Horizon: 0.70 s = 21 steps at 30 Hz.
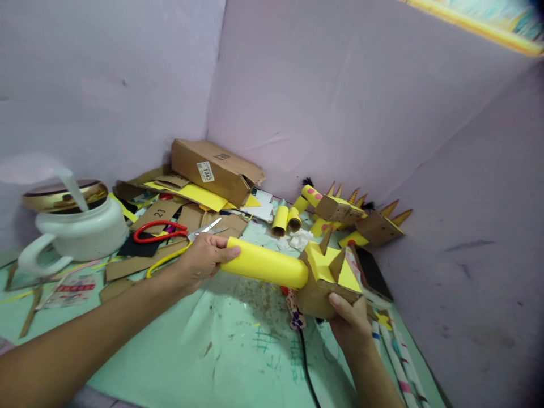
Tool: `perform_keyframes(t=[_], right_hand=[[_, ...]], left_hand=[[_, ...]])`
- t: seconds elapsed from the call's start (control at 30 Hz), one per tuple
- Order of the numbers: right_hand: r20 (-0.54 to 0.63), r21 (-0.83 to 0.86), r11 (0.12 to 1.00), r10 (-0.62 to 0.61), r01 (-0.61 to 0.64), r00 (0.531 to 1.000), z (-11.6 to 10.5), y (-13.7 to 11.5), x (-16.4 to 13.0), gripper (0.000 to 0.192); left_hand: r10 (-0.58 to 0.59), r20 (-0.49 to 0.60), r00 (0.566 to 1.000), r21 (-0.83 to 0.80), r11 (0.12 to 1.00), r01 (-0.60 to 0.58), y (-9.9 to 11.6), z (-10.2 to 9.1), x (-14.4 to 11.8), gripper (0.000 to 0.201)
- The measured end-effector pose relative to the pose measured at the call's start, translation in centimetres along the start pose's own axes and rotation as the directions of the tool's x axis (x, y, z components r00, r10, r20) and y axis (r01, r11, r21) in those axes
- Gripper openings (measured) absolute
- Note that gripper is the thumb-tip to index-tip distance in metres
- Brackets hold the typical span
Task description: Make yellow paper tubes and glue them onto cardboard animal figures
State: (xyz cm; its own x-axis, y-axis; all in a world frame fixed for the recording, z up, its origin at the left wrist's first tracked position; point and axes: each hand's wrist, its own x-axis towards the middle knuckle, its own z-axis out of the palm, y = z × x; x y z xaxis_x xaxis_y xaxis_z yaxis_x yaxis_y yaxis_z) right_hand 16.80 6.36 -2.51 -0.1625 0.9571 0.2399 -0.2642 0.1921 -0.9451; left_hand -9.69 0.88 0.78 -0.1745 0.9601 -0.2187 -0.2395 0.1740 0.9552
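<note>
- A white kettle (80, 229) with a gold-rimmed lid stands at the far left of the green table cover (178, 351), its handle curving toward the viewer.
- Just right of the kettle lie cardboard scraps, and on them red-handled scissors (170, 231), blades pointing right.
- Behind the scissors, against the wall corner, rests a long cardboard box (215, 170) with a white label, lying on yellow paper sheets.
- The left hand (202, 260) comes in from the lower left and grips the left end of a yellow paper tube (266, 265), fingers curled around it, thumb lying on top.
- The yellow paper tube is held in the air above the table cover, roughly level, and its right end meets a cardboard model head (327, 283) with yellow panels and pointed cardboard ears.
- Two short yellow rolls (285, 220) stand on the table behind the tube, beside a scrap of white wadding.
- The right hand (351, 326) cups the cardboard model head from underneath, thumb pressed on its lower front edge; the other fingers are hidden behind it.
- A black cable (308, 371) runs down the table cover below the model head.
- Farther right, by the wall, lies a spiked cardboard figure (361, 218) with yellow parts and pink dots.
- Striped paper sticks (399, 362) lie at the table's right edge.
</note>
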Motion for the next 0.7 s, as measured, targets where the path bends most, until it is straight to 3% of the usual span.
perform_keyframes(t=[0.1,0.4,0.7], right_hand=[[-0.043,-0.036,0.998,-0.052,0.050,0.998,0.19,0.20,0.09,0.077],[-0.070,-0.059,0.992,-0.116,0.112,0.991,0.91,-0.21,0.14,0.081],[-0.041,-0.019,0.995,-0.100,0.099,0.994,0.26,0.06,0.30,0.085]], left_hand=[[-0.054,0.005,0.999,-0.012,0.998,0.054,0.34,0.17,-0.12,0.029],[-0.069,-0.004,0.998,0.035,0.997,0.070,0.76,0.37,-0.37,0.023],[-0.074,0.019,0.997,0.025,0.997,0.074,0.34,0.09,-0.03,0.022]])
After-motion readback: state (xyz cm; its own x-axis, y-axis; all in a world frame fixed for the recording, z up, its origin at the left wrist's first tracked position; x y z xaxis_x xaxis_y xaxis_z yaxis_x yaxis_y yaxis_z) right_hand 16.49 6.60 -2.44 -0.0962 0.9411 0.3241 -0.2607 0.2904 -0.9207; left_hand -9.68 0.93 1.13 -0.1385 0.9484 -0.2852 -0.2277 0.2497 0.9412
